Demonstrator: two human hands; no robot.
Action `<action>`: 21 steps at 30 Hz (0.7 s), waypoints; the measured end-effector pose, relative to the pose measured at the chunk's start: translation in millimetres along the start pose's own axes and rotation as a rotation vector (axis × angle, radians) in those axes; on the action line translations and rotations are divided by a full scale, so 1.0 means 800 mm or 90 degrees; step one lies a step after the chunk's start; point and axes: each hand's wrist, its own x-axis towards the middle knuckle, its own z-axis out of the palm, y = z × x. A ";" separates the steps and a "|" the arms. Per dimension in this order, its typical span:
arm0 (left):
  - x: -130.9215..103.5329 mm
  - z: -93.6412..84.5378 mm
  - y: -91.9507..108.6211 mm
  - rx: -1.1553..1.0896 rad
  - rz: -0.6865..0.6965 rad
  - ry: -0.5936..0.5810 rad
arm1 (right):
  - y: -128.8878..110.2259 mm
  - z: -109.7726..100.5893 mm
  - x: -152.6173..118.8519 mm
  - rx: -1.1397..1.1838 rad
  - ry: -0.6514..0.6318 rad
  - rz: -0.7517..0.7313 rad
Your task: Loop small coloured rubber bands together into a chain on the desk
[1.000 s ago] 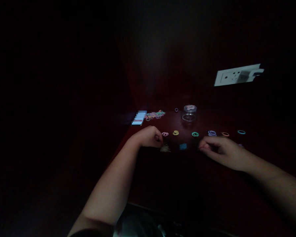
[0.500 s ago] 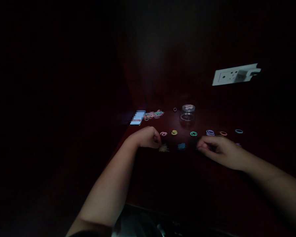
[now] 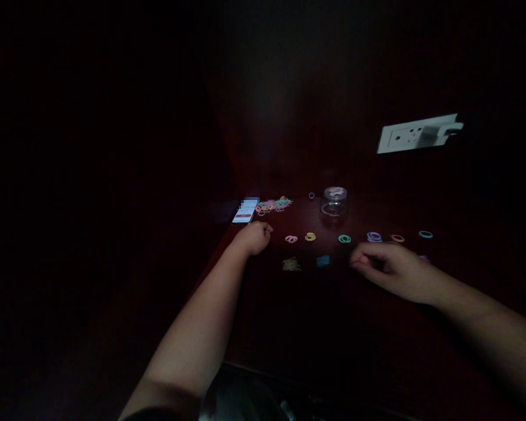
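My left hand [image 3: 253, 238] is over the left side of the table, fingers curled in. It is nearest to the phone [image 3: 244, 211] and a mixed pile of colored elastic bands [image 3: 275, 205]; whatever its fingers may hold is hidden. To the right, my right hand [image 3: 390, 266] has thumb and fingers pinched together, with nothing I can make out between them. Small groups of bands lie in a row: pink [image 3: 291, 239], yellow [image 3: 310, 237], green [image 3: 344, 239], purple [image 3: 374, 237], orange [image 3: 397, 238] and blue [image 3: 425, 234]. Closer to me lie a yellowish heap [image 3: 291, 265] and a blue heap [image 3: 323, 261].
A clear lidded jar [image 3: 334, 204] stands behind the row, with a single band [image 3: 311, 196] to its left. On the wall at right is a white socket plate [image 3: 403, 138] with a plug in it. The dark red table [image 3: 315, 327] is dimly lit.
My left hand has moved left and slightly away from me, off the yellowish heap, which now shows fully. My right hand stays nearly still. The phone screen shows different content.
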 end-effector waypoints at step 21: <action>0.076 0.058 -0.006 0.026 0.006 0.109 | -0.005 0.001 0.000 0.002 0.017 0.009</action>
